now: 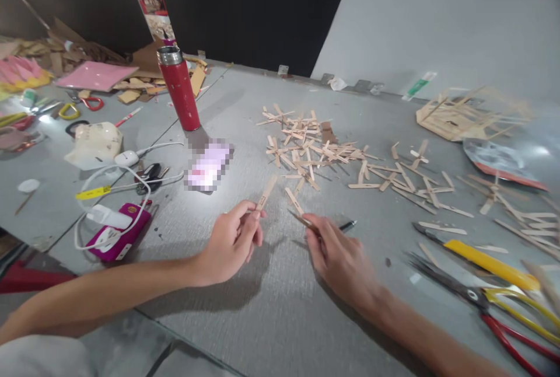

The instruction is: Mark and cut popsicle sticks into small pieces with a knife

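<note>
My left hand [236, 240] is closed, pinching a short flat wooden stick [266, 193] with dark markings, tilted upward over the table. Opposite it, my right hand [339, 251] is closed around a thin, dark pointed tool [301, 219] whose exact kind I cannot make out. A second marked wooden stick [294, 201] projects from the right fingertips; how it is gripped is hidden. The two sticks are apart. Behind the right hand shows the dark end of a pen [349, 226]. Just beyond both hands spreads a pile of joined wooden sticks [306, 146].
To the left are a phone [210, 167], a red flask [178, 88], a purple power block [120, 231] with cables, and keys [151, 177]. At right lie tin snips [472, 295], a yellow-handled cutter [487, 260] and a wooden stick frame [464, 114].
</note>
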`<action>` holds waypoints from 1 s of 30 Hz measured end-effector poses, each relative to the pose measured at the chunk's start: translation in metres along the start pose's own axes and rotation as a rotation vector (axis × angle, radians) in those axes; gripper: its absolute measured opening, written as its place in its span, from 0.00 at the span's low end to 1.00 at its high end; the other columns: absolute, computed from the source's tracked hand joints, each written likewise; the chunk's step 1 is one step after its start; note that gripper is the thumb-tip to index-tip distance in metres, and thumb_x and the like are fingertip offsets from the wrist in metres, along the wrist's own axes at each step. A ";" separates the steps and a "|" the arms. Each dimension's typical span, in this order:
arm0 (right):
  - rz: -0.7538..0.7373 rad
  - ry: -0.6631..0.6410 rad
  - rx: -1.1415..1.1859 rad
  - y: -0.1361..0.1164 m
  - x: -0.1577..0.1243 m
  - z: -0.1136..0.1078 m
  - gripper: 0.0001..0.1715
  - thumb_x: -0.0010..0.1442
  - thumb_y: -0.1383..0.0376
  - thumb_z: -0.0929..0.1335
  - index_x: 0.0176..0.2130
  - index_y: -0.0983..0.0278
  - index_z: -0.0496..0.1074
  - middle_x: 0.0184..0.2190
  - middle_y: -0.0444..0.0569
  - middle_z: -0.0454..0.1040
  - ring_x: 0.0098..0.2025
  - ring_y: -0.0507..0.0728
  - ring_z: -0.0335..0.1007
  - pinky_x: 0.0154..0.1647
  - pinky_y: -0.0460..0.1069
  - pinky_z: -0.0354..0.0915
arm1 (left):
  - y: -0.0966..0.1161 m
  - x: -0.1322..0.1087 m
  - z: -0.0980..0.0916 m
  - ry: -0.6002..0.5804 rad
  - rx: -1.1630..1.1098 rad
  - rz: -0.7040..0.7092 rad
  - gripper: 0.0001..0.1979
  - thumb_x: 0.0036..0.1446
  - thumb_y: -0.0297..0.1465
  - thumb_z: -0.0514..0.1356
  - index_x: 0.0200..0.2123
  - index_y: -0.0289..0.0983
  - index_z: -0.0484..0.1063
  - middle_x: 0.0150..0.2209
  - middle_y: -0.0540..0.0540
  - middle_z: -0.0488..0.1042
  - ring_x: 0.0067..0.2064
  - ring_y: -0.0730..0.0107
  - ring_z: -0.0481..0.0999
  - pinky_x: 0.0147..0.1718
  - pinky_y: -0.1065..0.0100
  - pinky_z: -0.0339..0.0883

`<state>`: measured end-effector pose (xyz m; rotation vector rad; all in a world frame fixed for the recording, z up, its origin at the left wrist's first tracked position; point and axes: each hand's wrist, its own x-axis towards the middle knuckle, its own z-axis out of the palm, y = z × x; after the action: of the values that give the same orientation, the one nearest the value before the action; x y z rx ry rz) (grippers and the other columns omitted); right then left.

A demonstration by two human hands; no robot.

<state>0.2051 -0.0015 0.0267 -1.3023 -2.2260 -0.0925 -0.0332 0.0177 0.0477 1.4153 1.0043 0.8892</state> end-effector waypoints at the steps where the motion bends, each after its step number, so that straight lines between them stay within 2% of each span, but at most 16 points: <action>1: -0.049 0.005 -0.003 -0.001 -0.002 0.004 0.12 0.72 0.70 0.61 0.53 0.64 0.66 0.34 0.49 0.79 0.29 0.54 0.77 0.27 0.47 0.67 | 0.001 -0.002 0.000 0.024 -0.023 0.026 0.18 0.73 0.46 0.49 0.42 0.37 0.65 0.24 0.55 0.68 0.16 0.82 0.64 0.15 0.79 0.56; 5: -0.154 0.020 -0.036 -0.001 -0.005 0.013 0.13 0.71 0.72 0.62 0.52 0.65 0.69 0.36 0.49 0.81 0.29 0.53 0.78 0.29 0.47 0.68 | 0.002 -0.004 0.001 0.089 -0.079 0.070 0.19 0.71 0.48 0.51 0.43 0.37 0.65 0.24 0.54 0.69 0.15 0.82 0.63 0.14 0.79 0.55; 16: -0.129 -0.021 -0.065 0.002 -0.004 0.014 0.12 0.70 0.72 0.62 0.50 0.66 0.72 0.37 0.49 0.81 0.30 0.53 0.78 0.31 0.48 0.70 | 0.004 -0.006 0.001 0.135 -0.011 0.119 0.22 0.70 0.49 0.53 0.45 0.35 0.70 0.22 0.51 0.73 0.15 0.82 0.59 0.14 0.77 0.54; 21: -0.121 -0.047 -0.038 0.003 -0.005 0.014 0.14 0.70 0.73 0.62 0.50 0.66 0.73 0.36 0.49 0.81 0.29 0.54 0.77 0.29 0.48 0.71 | 0.003 -0.006 0.001 0.117 -0.037 0.076 0.22 0.70 0.50 0.53 0.46 0.36 0.69 0.23 0.51 0.73 0.15 0.82 0.59 0.14 0.77 0.53; 23: -0.111 -0.053 -0.005 0.003 -0.006 0.014 0.17 0.70 0.74 0.62 0.54 0.64 0.72 0.37 0.49 0.80 0.32 0.54 0.78 0.32 0.48 0.73 | 0.002 -0.005 0.001 0.106 -0.045 0.051 0.22 0.70 0.50 0.53 0.47 0.36 0.68 0.24 0.50 0.74 0.15 0.82 0.59 0.14 0.77 0.53; 27: 0.047 -0.012 0.009 0.002 -0.010 0.016 0.29 0.69 0.74 0.62 0.66 0.60 0.61 0.47 0.55 0.74 0.39 0.56 0.77 0.36 0.50 0.76 | 0.001 -0.003 0.001 0.100 -0.027 0.037 0.20 0.69 0.47 0.55 0.49 0.36 0.66 0.24 0.51 0.74 0.17 0.81 0.59 0.16 0.76 0.55; 30: 0.083 -0.039 -0.024 0.004 -0.006 0.012 0.34 0.67 0.73 0.62 0.69 0.59 0.57 0.58 0.63 0.67 0.45 0.60 0.75 0.44 0.58 0.77 | 0.001 -0.001 0.000 0.099 0.045 0.008 0.15 0.68 0.44 0.56 0.43 0.37 0.68 0.24 0.51 0.73 0.20 0.78 0.64 0.18 0.76 0.57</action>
<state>0.2058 0.0002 0.0129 -1.4190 -2.2055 -0.0631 -0.0336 0.0169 0.0491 1.4256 1.0995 0.9553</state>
